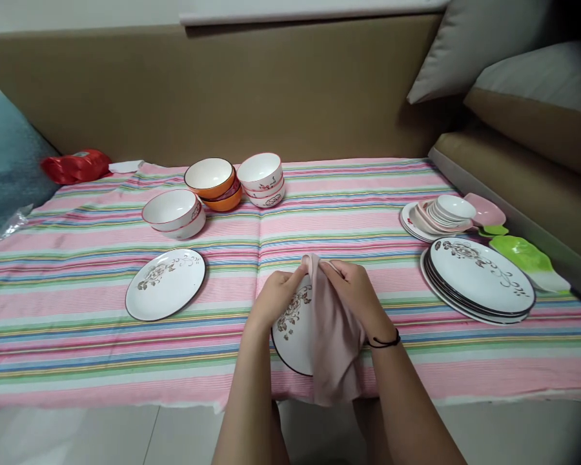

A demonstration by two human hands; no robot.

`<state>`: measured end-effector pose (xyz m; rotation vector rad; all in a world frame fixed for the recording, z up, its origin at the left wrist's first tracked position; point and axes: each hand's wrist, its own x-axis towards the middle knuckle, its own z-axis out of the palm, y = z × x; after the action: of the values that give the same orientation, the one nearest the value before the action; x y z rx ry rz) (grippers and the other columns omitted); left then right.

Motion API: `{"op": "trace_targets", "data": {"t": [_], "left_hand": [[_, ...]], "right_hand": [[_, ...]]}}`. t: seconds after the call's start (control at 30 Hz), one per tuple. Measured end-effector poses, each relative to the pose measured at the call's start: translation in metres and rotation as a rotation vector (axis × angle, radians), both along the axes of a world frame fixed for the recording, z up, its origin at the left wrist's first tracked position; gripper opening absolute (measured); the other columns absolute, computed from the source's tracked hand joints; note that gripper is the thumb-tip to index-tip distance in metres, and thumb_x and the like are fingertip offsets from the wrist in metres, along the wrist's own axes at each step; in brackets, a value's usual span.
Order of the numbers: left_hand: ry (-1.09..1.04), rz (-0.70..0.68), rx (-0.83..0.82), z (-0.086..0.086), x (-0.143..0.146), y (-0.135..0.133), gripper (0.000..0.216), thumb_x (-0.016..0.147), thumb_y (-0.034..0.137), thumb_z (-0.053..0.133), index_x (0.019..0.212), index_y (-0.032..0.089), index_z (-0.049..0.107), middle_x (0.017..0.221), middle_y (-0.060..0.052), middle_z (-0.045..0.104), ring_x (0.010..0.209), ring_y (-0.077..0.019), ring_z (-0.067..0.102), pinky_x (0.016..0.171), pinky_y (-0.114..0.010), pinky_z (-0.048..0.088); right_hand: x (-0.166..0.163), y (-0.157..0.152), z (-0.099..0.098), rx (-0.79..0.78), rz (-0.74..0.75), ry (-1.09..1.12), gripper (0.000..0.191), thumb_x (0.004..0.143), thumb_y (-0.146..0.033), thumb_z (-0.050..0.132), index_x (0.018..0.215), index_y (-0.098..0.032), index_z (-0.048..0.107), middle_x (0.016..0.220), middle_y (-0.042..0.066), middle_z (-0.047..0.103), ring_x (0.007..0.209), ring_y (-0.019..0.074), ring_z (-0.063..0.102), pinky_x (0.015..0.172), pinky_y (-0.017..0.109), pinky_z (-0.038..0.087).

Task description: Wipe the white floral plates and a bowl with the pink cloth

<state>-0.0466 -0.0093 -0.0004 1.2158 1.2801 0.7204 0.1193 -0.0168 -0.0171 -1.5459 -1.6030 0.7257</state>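
A white plate (293,342) with a brown flower print and dark rim is held up near the front edge of the striped cloth. My left hand (279,292) grips its upper left rim, thumb on the face. A dusty-pink cloth (333,342) drapes over the plate's right half and hangs below it. My right hand (356,289) is closed on the cloth at the plate's upper right rim; its fingertips are partly hidden by the fabric. To the left, a matching plate (167,284) lies alone, print facing up.
Stacked bowls (174,213), orange bowls (210,181) and white bowls (261,177) stand at the back. On the right are stacked plates (481,274), small dishes (448,213) and a green leaf-shaped dish (523,255). A red package (77,166) lies far left; cushions (537,97) rise at right.
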Motion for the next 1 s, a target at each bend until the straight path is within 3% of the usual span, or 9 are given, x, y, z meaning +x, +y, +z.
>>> {"op": "trace_targets", "data": {"t": [0.13,0.2,0.27,0.33,0.47,0.6,0.7,0.87,1.0], "left_hand": [[0.009,0.156,0.049,-0.006,-0.004,0.005,0.055,0.077,0.060,0.055,0.049,0.021,0.028,0.047,0.004,0.025,0.045,-0.0082,0.021,0.043,-0.025,0.015],[0.042,0.250,0.069,-0.008,-0.007,0.007,0.053,0.078,0.059,0.053,0.050,0.022,0.027,0.048,0.004,0.026,0.046,-0.0088,0.022,0.044,-0.024,0.017],[0.089,0.308,0.071,-0.010,-0.007,0.010,0.052,0.079,0.057,0.051,0.050,0.022,0.026,0.047,0.004,0.025,0.046,-0.0094,0.024,0.045,-0.025,0.017],[0.118,0.326,0.064,-0.011,-0.008,0.012,0.051,0.080,0.056,0.049,0.050,0.023,0.025,0.046,0.004,0.025,0.045,-0.0099,0.025,0.045,-0.025,0.017],[0.219,0.315,0.085,-0.013,-0.008,0.016,0.051,0.082,0.051,0.050,0.045,0.023,0.029,0.043,0.002,0.030,0.044,-0.0118,0.027,0.047,-0.026,0.019],[0.566,0.354,0.119,-0.010,-0.010,0.017,0.050,0.082,0.039,0.053,0.038,0.021,0.038,0.041,-0.002,0.039,0.044,-0.0153,0.034,0.050,-0.028,0.021],[0.744,0.298,0.096,-0.009,-0.012,0.016,0.047,0.084,0.038,0.049,0.041,0.020,0.047,0.047,-0.006,0.049,0.049,-0.0190,0.045,0.053,-0.029,0.025],[0.705,0.246,0.342,-0.015,-0.011,0.018,0.024,0.084,0.027,0.048,0.079,0.018,0.070,0.088,-0.009,0.068,0.086,-0.0232,0.060,0.073,-0.030,0.042],[0.655,0.129,0.578,-0.019,-0.002,0.021,0.031,0.085,0.022,0.051,0.113,0.014,0.063,0.109,-0.012,0.065,0.105,-0.0240,0.055,0.092,-0.035,0.042]], "right_hand": [[0.005,0.003,-0.005,0.012,-0.073,-0.105,0.032,0.090,-0.039,0.040,0.068,-0.020,0.051,0.058,-0.003,0.048,0.055,0.0123,0.042,0.054,0.025,0.030],[0.006,0.005,-0.006,0.079,-0.066,-0.122,0.020,0.086,-0.032,0.045,0.092,-0.019,0.060,0.083,0.003,0.064,0.076,0.0175,0.056,0.069,0.029,0.042],[0.005,0.006,-0.006,0.187,-0.054,-0.110,0.031,0.082,-0.027,0.050,0.111,-0.019,0.057,0.114,0.009,0.061,0.106,0.0220,0.055,0.091,0.036,0.042],[0.002,0.006,-0.006,0.256,-0.055,-0.097,0.034,0.082,-0.026,0.051,0.114,-0.018,0.057,0.124,0.011,0.057,0.119,0.0230,0.049,0.102,0.040,0.037],[-0.004,0.006,-0.010,0.182,-0.014,-0.092,0.029,0.083,-0.025,0.051,0.109,-0.019,0.061,0.119,0.011,0.060,0.113,0.0230,0.054,0.096,0.041,0.044],[-0.008,0.005,-0.018,0.019,0.050,-0.192,0.037,0.081,-0.022,0.054,0.117,-0.017,0.058,0.119,0.010,0.062,0.110,0.0244,0.056,0.091,0.040,0.046],[-0.008,0.006,-0.019,-0.026,0.043,-0.264,0.040,0.078,-0.019,0.058,0.118,-0.017,0.058,0.115,0.010,0.063,0.104,0.0246,0.058,0.087,0.038,0.047],[-0.008,0.007,-0.014,-0.083,-0.047,-0.280,0.035,0.078,-0.014,0.059,0.113,-0.016,0.062,0.112,0.009,0.066,0.101,0.0255,0.061,0.085,0.036,0.048],[-0.007,0.008,-0.014,-0.052,-0.101,-0.267,0.031,0.080,-0.009,0.054,0.107,-0.016,0.067,0.106,0.008,0.070,0.099,0.0249,0.064,0.086,0.036,0.049]]}}
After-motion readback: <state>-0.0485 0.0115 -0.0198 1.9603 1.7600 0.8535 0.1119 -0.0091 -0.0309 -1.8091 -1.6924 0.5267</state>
